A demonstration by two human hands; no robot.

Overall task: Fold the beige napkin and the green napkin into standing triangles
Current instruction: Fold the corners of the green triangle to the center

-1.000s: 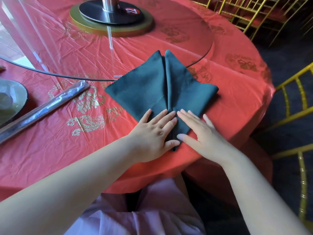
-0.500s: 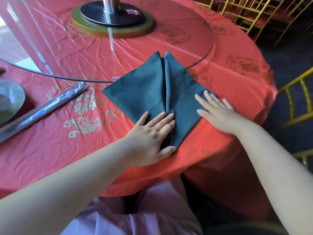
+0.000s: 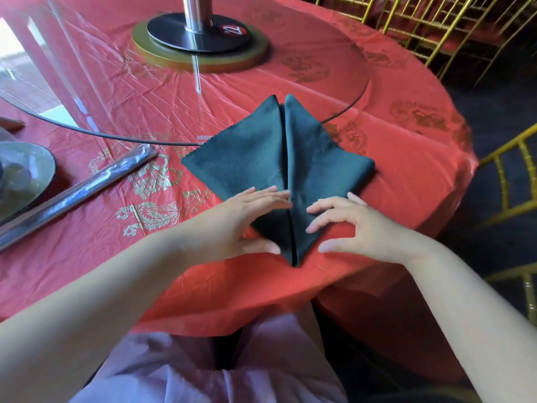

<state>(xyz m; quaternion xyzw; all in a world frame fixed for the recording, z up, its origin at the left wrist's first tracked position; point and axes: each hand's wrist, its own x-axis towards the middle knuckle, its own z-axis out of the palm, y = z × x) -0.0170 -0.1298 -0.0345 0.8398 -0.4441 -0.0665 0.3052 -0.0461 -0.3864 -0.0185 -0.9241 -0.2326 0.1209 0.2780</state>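
The green napkin (image 3: 261, 152) lies flat on the red tablecloth (image 3: 406, 175), folded into a kite shape with two flaps meeting along a centre crease and a point toward me. My left hand (image 3: 247, 216) rests on the left flap near the point, fingers spread flat. My right hand (image 3: 348, 225) hovers at the right flap near the point, fingers curved and fingertips touching the cloth. Neither hand grips the napkin. No beige napkin is in view.
A glass turntable (image 3: 334, 53) on a round metal base (image 3: 200, 39) sits behind the napkin; the napkin's far tips overlap its rim. A clear wrapped roll (image 3: 78, 193) and a plate (image 3: 26, 175) lie to the left. Gold chairs (image 3: 508, 181) stand at right.
My right hand has come back from the napkin's right edge to the near point beside the centre crease. My left hand stayed pressing the left flap.
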